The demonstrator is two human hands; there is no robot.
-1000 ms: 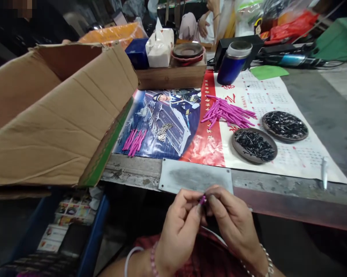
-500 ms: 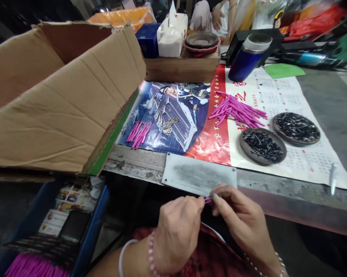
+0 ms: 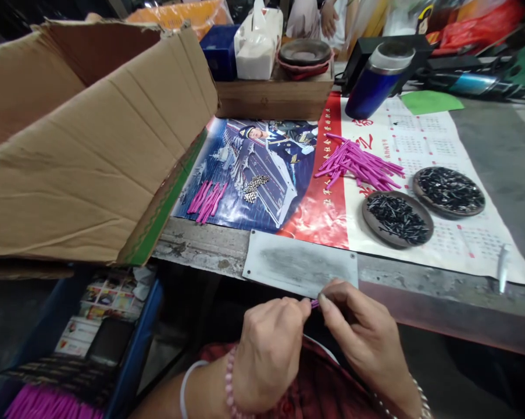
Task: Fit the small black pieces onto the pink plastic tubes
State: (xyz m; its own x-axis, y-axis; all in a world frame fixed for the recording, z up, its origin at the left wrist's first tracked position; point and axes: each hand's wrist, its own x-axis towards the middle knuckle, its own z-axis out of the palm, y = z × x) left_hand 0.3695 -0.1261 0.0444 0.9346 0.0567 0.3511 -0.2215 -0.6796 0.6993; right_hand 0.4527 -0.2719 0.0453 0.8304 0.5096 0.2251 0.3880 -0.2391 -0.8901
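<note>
Between my two hands, just in front of the table edge, is a small pink-purple piece (image 3: 315, 303), mostly covered by fingertips. My left hand (image 3: 271, 349) is closed round its left end, and my right hand (image 3: 358, 331) pinches the right end. Beyond them a grey metal plate (image 3: 301, 263) lies at the table edge. Pink sticks form a large pile (image 3: 360, 164) on the calendar sheet and a smaller group (image 3: 207, 201) at the left. Small beads (image 3: 256, 188) lie beside that group. Two round dishes (image 3: 367, 230) (image 3: 481, 203) hold small dark pieces.
A large cardboard box (image 3: 92, 157) stands at the left, above a blue bin (image 3: 144, 326) holding more pink sticks. At the back are a wooden box (image 3: 271, 100), a tissue pack (image 3: 257, 52) and a blue tumbler (image 3: 371, 87). A pen (image 3: 503, 269) lies right. Another person's hand (image 3: 329, 20) shows behind.
The view has shifted slightly, so the box and table items sit a little higher and further left. Both hands keep nearly the same pose round the pink-purple piece.
</note>
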